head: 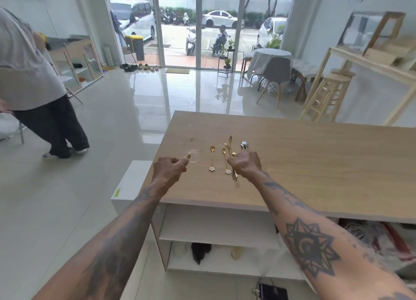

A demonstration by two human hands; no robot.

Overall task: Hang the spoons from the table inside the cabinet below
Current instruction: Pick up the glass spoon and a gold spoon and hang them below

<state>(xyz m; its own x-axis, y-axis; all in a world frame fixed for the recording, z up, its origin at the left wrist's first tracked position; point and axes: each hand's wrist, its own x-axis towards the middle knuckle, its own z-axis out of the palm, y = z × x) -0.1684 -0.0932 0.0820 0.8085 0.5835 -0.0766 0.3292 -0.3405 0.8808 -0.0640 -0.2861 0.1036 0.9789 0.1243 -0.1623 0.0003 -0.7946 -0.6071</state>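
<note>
the fingers of the right hand point(244, 164) are curled around a bunch of gold spoons point(231, 158), bowls poking out above the fist and handles below it. the left hand point(168, 170) hovers loosely closed with nothing in it, forefinger tip near a clear glass point(193, 149). between the hands two loose gold spoons point(212, 157) lie flat on the worktop point(315, 160), flower ends toward the near edge. a silvery object point(244, 145) sits just beyond the right hand. open shelves point(216, 230) show below the worktop. far left, a person point(29, 78) stands.
</note>
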